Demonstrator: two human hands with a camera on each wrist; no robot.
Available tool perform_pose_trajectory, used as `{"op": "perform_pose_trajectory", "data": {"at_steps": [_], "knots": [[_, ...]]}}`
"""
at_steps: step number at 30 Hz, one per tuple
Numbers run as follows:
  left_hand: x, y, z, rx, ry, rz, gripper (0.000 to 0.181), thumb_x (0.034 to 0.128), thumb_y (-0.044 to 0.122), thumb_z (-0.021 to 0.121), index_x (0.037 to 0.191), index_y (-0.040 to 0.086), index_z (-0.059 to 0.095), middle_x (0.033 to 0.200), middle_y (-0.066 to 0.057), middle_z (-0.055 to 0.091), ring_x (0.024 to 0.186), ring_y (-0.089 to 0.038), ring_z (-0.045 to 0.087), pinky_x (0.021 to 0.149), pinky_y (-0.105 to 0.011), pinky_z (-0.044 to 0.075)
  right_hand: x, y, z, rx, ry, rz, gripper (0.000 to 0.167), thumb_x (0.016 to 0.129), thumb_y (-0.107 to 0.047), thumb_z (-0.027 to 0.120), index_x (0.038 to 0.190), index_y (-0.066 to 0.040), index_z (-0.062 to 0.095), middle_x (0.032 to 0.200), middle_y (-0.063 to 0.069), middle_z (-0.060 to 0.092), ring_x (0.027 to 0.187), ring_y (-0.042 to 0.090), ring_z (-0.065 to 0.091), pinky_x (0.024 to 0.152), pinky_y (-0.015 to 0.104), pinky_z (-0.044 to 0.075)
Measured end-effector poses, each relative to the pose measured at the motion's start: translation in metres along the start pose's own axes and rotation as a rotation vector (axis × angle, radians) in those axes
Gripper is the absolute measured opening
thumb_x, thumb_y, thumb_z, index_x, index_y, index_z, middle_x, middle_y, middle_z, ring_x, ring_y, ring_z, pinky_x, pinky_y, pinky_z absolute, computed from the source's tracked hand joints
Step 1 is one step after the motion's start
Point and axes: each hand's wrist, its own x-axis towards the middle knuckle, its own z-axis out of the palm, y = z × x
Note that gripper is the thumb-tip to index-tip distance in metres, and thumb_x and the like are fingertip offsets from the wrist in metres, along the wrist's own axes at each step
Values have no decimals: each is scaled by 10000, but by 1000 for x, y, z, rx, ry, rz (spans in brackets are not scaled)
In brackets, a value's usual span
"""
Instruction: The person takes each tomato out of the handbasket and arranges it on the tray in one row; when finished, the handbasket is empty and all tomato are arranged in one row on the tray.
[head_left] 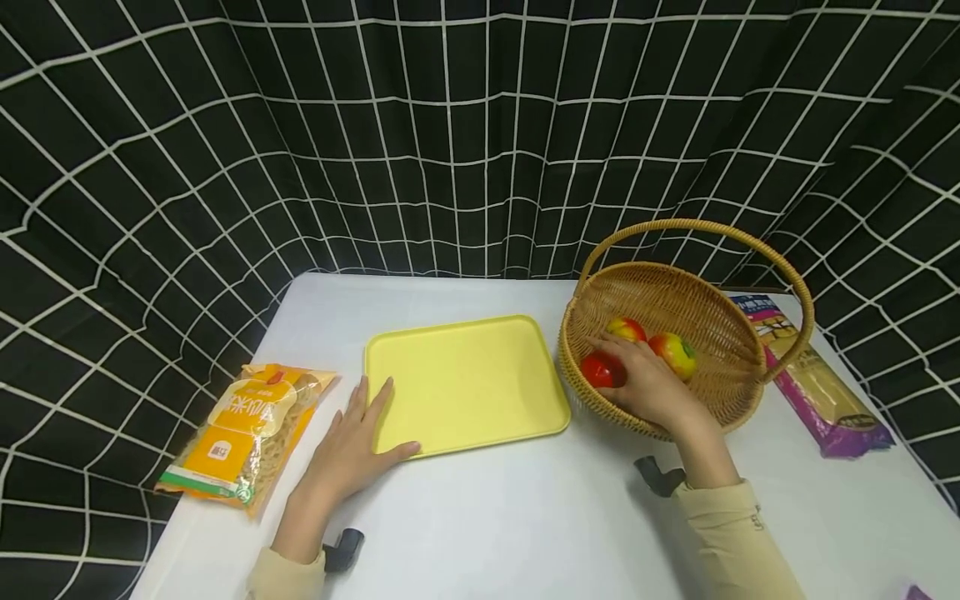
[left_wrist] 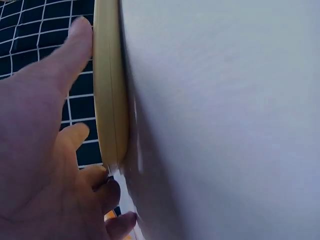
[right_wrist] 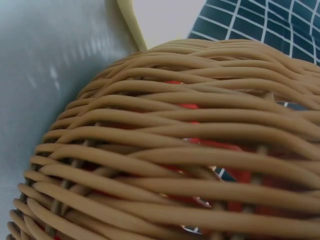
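A wicker basket (head_left: 723, 367) with a tall arched handle stands at the right of the table. Inside it, my right hand (head_left: 643, 379) grips a glossy red apple (head_left: 600, 369), its thumb and fingers on either side. Two red-and-yellow apples, one farther back (head_left: 627, 329) and one to the right (head_left: 672, 355), lie near that hand. In the right wrist view the basket's woven side (right_wrist: 165, 135) hides the hand. My left hand (head_left: 348, 454), fingers spread, touches the left front corner of a yellow tray (head_left: 465, 383); the left wrist view shows its thumb by the tray's edge (left_wrist: 111, 85).
An orange-and-clear food bag (head_left: 243, 433) lies left of the tray. Behind the basket to the right is a purple-and-gold packet (head_left: 821, 387). Dark grid-patterned cloth (head_left: 450, 142) hangs around the white table (head_left: 480, 517). The basket handle (head_left: 693, 225) arches above the basket.
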Motion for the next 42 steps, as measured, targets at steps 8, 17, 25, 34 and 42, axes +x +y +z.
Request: {"op": "perform_pose_trajectory", "data": {"at_steps": [8, 17, 25, 34, 42], "knots": [[-11, 2, 1, -21, -38, -36, 1099, 891, 700, 723, 1719, 224, 179, 1775, -248, -57, 1623, -527, 60, 1311, -682, 102, -1, 2, 2, -6, -17, 14, 634, 905, -85, 818, 1498, -55, 596, 1542, 264, 552, 1434, 531, 442, 1164, 767, 362], [-15, 2, 0, -2, -44, -47, 1057, 910, 696, 702, 1712, 207, 217, 1773, -254, -57, 1602, -560, 86, 1296, -701, 126, -4, 0, 0, 40, -3, 25, 625, 930, -116, 800, 1511, -54, 577, 1551, 265, 535, 1434, 528, 439, 1138, 782, 384], [-15, 2, 0, -4, -33, -34, 1035, 916, 678, 709, 1706, 199, 243, 1772, -262, -45, 1604, -553, 102, 1302, -691, 124, -10, -11, -23, 71, 112, -25, 673, 935, -156, 824, 1541, -67, 544, 1566, 260, 517, 1368, 476, 455, 1070, 747, 482], [-16, 3, 2, -16, -32, -40, 1015, 929, 651, 711, 1707, 202, 240, 1775, -251, -47, 1626, -508, 84, 1316, -673, 92, -14, -49, -36, 115, 281, -153, 698, 918, -172, 851, 1551, -152, 555, 1616, 170, 502, 1406, 418, 451, 1053, 742, 500], [-21, 3, 3, -37, -29, -41, 960, 951, 594, 719, 1699, 195, 269, 1780, -234, -42, 1643, -469, 59, 1323, -659, 84, 22, -97, 7, 285, 265, -267, 716, 899, -169, 866, 1549, -203, 567, 1640, 88, 500, 1456, 349, 461, 1148, 678, 450]]}}
